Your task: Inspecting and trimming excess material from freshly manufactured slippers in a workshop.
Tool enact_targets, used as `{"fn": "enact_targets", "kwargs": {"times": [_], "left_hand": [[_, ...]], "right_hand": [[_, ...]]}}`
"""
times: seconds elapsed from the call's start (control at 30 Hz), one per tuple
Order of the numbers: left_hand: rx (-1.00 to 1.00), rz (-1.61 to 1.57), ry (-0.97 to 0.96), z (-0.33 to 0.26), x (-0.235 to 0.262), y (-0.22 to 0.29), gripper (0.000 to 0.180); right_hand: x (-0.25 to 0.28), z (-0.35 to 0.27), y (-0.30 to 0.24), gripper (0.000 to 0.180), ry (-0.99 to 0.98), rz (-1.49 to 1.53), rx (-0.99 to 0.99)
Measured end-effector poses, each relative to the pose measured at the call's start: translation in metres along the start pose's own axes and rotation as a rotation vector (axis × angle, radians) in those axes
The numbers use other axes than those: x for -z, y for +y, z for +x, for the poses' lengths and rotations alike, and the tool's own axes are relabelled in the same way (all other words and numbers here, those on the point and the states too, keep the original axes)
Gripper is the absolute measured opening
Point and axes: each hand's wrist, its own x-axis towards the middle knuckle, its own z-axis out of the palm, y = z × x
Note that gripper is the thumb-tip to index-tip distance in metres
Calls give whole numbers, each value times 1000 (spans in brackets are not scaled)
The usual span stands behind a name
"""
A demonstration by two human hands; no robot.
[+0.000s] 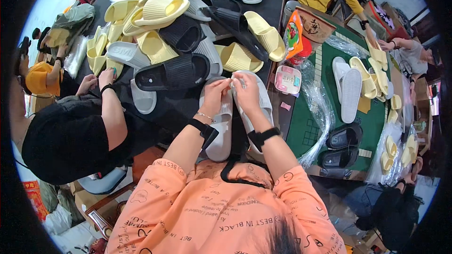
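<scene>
A pair of light grey slippers lies side by side at the table's near edge, a left slipper (220,136) and a right slipper (262,95). Over the left slipper's strap is my left hand (214,96), its fingertips pinched together. My right hand (246,95) rests over the right slipper, thumb and fingers pinched too. The fingertips of both hands meet near the slippers' far ends; whatever they hold there is too small and hidden to make out. Just beyond my left hand, a black slipper (173,72) lies across the heap.
A heap of yellow slippers (162,11), grey and black ones covers the black table. At right stand a pink-lidded tub (287,80), a red can (300,51) and a green table (306,127) with more slippers and plastic wrap. A black-clad co-worker (70,136) sits close at left.
</scene>
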Motion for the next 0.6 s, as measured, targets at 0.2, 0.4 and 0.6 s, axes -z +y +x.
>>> {"fn": "enact_targets", "kwargs": {"times": [0.2,0.4,0.6], "left_hand": [[28,59,26,-7,-6,-1,19],[-102,91,52,0,-1,-11,19],[-364,332,13,-8,-11,20,25]], "right_hand": [[58,-91,-14,14,51,-186,-308],[29,-117,1,32,-393,-274,35],[22,-116,-3,29,-411,-414,-40]]}}
